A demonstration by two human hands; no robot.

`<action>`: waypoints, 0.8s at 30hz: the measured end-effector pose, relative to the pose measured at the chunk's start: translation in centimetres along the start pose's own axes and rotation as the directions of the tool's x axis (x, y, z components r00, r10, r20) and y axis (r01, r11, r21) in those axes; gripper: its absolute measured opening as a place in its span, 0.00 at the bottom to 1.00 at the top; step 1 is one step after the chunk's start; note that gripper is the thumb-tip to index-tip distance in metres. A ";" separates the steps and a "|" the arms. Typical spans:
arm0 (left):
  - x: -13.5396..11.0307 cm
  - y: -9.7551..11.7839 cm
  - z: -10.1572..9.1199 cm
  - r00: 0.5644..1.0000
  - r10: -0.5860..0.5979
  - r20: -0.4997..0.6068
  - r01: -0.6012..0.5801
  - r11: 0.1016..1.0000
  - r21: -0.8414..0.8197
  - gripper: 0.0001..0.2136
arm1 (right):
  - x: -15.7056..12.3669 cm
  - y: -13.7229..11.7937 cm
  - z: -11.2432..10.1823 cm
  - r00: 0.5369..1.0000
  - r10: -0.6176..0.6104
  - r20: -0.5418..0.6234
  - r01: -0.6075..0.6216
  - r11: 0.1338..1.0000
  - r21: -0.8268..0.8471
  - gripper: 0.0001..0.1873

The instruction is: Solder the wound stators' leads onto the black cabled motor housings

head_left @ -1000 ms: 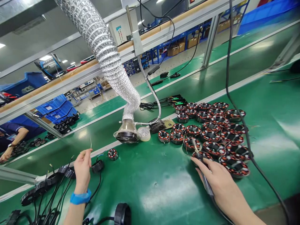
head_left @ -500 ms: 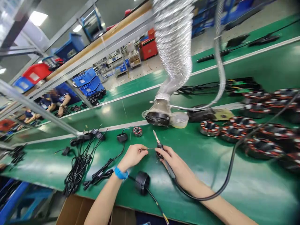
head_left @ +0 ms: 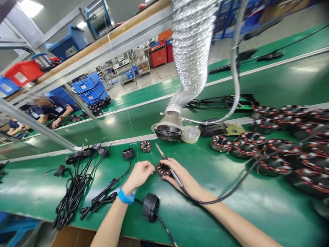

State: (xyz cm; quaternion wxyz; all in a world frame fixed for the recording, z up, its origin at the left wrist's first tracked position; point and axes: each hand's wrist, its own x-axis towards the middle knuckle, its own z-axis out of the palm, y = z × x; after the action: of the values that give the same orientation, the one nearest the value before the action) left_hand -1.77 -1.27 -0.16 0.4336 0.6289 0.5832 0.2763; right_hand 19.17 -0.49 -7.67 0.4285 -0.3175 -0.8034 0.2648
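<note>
— Pose?
— Both in from the bottom edge, left hand (head_left: 140, 175) and right hand (head_left: 185, 176) nearly meeting at mid-frame.
— Grip?
— Left: fingertips pinched on a thin wire (head_left: 147, 167), barely visible. Right: curled around a pen-like soldering iron (head_left: 176, 177), tip toward upper left, and a wire-wound coil ring (head_left: 162, 169) at centre.
— Surfaces?
— Glossy green tabletop (head_left: 197, 226); crinkled silvery duct (head_left: 191, 51) at top; round black collar (head_left: 150, 207), lower centre.

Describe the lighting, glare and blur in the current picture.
Head view: the ceiling light is washed out, and pale glare lies on the green bench; head view: the wound rings at far right look smeared, while the right hand and soldering iron look clearer.
</note>
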 end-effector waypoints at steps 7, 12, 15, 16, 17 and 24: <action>1.0 0.4 1.1 0.993 -0.119 -0.011 0.113 0.961 -0.254 0.23 | -0.1 -0.3 0.4 0.998 0.014 -0.066 -0.016 0.999 -0.037 0.29; -1.1 0.0 1.0 0.995 -0.095 0.012 0.095 0.995 0.016 0.18 | -0.3 -0.2 0.2 0.997 0.010 -0.071 -0.009 1.000 0.007 0.32; -1.6 -0.3 0.7 0.997 -0.071 0.044 0.069 0.997 0.030 0.18 | -0.2 -0.4 -0.2 0.997 0.025 -0.067 -0.022 0.999 0.032 0.30; -1.5 -0.4 0.7 0.998 -0.053 0.044 0.052 0.998 0.029 0.18 | -0.1 -0.4 -0.2 0.997 0.033 -0.068 -0.031 0.999 0.036 0.29; -1.3 -0.4 0.6 0.998 -0.035 0.044 0.034 0.999 0.023 0.19 | -0.1 -0.5 -0.2 0.997 0.039 -0.069 -0.037 0.999 0.038 0.28; 0.9 -0.6 1.5 0.987 -0.130 0.093 0.149 0.957 -0.249 0.24 | -0.1 -0.5 -0.1 0.998 0.028 -0.061 -0.025 0.998 0.056 0.27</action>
State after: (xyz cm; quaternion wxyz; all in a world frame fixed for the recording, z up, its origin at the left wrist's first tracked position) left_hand -0.61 -0.73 -1.52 0.5511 0.5352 0.5689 0.2937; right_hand 19.16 -0.82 -7.32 0.4580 -0.3243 -0.7779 0.2826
